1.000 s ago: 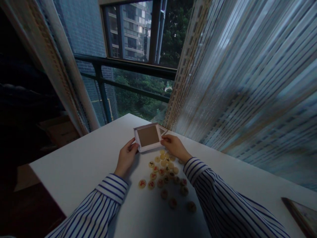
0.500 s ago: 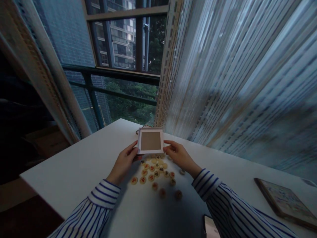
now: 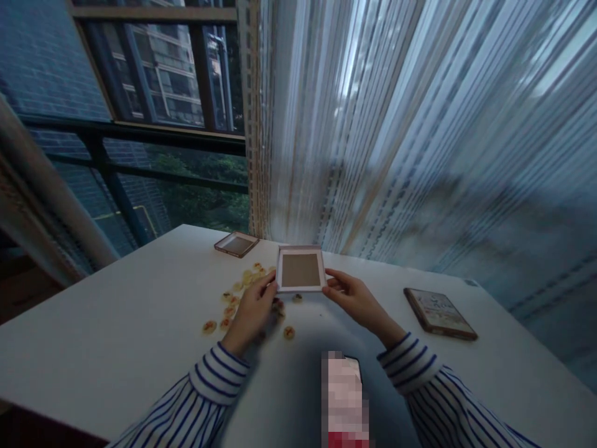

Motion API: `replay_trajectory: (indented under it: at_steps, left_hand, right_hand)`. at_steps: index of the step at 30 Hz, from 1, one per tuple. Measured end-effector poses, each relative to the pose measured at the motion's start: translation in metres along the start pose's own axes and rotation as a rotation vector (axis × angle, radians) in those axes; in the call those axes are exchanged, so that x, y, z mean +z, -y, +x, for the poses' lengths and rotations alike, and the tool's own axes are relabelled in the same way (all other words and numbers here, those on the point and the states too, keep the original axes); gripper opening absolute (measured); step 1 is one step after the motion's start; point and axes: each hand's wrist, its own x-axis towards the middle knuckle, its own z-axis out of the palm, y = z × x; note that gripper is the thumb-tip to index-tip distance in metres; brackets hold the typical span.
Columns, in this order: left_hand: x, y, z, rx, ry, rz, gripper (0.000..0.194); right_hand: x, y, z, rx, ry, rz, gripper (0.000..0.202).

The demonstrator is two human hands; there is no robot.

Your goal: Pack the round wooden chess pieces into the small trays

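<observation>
Brick wall and a dark-framed window show beyond a white table, to the left of a shallow white-sided box held in both hands by a person in striped sleeves. Left of the box and farther back lies a similar tray. Pale round discs spread from the box's left to just in front of it, some bearing red or dark marks too small to read. Among them, the left hand hides several and grips the box's left edge; the right hand pinches its right edge. Behind and right of the box hangs a string curtain. Near the person, in front of the box, lies a phone, mostly pixelated. Well right of the box, a brown-edged case carries illegible cover markings.
</observation>
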Motion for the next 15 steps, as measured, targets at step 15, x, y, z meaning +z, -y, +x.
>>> replay_trajectory:
  at_steps: [15]
  left_hand:
    - [0.075, 0.019, -0.024, 0.101, 0.260, 0.130, 0.041]
  right_hand:
    - [-0.042, -0.061, -0.065, 0.102, -0.184, -0.148, 0.058]
